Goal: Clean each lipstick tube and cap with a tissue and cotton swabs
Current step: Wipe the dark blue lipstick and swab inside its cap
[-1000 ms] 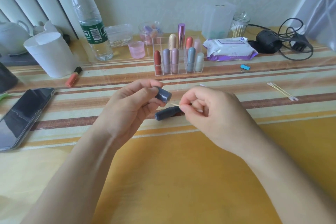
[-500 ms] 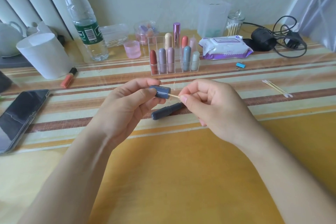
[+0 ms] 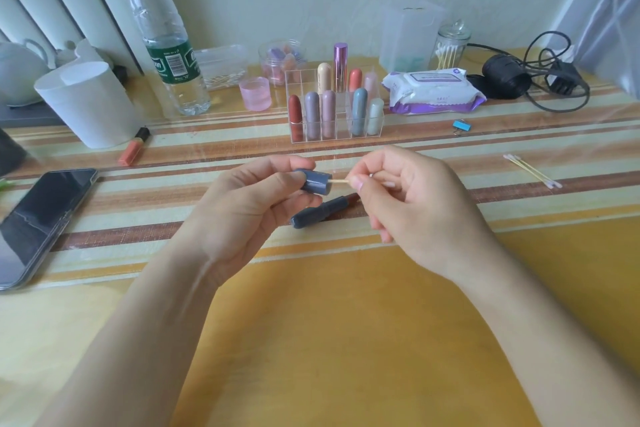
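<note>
The left hand (image 3: 242,208) is gripping the blue cap (image 3: 316,181); the right hand (image 3: 415,204) is pinching a cotton swab (image 3: 342,181), its tip apparently hidden inside. The tube (image 3: 318,213) is lying beneath, mid-table (image 3: 346,340); the organizer (image 3: 375,121) near the far edge is holding nine lipsticks.

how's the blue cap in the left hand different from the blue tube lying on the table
The blue cap is short and stubby; the blue tube is longer and slimmer. The cap is held off the table in the left hand, with a cotton swab from the right hand entering its open end; the tube lies untouched on the striped table. Both share the same dark slate-blue colour.
</note>
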